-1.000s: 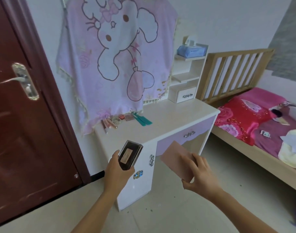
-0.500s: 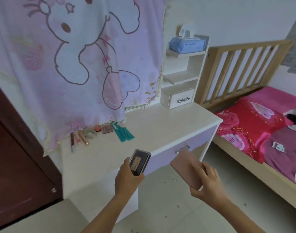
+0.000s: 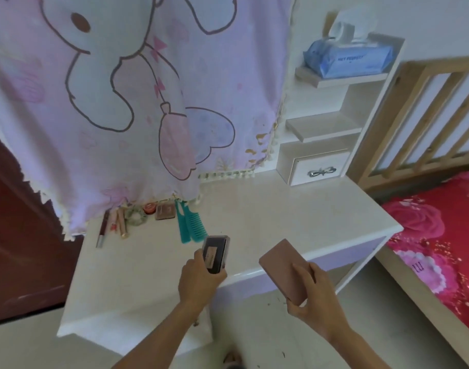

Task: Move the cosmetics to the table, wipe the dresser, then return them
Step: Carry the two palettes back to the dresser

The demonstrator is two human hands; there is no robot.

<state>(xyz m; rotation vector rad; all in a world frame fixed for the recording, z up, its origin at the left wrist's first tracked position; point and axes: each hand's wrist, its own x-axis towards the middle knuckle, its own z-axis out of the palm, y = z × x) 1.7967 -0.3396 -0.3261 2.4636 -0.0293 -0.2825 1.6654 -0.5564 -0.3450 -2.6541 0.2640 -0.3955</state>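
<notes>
A: What is nearest?

B: Two forearms rise from the bottom edge. The left hand [image 3: 198,278] is curled round the lower end of a dark case [image 3: 216,253], with the thumb on its left side and the other fingers wrapped under its right. The case stands up out of the grip, tilted a little right, with a pale label facing the camera.

A: And the other hand?

B: The right hand [image 3: 316,296] pinches a pink case [image 3: 281,267] by its near end. Its fingers [image 3: 304,269] lie over the top face and the thumb is beneath. The case slants up and left from the fingers toward the dark case, with a gap between the two.

A: What is under them?

B: Both cases are held over the front edge of the dresser [image 3: 281,217].

A: And past the fingers?

B: Just up and left of the dark case's top, two teal combs [image 3: 189,225] lie side by side on the dresser. Further left along the back, under a hanging cloth [image 3: 121,102], come a brown palette [image 3: 165,211], a red pot [image 3: 149,208], a scrunchie [image 3: 135,214] and a few tubes [image 3: 116,225]. All of these are well apart from both hands.

A: Farther still?

B: Up and right of the right hand is a small drawer [image 3: 318,170] with a bow handle. There are shelves above it, and wipes [image 3: 348,58] sit on the top one. Right of that hand is a bed [image 3: 441,235] with a red cover. Far left of the left hand is a dark red door [image 3: 15,235].
</notes>
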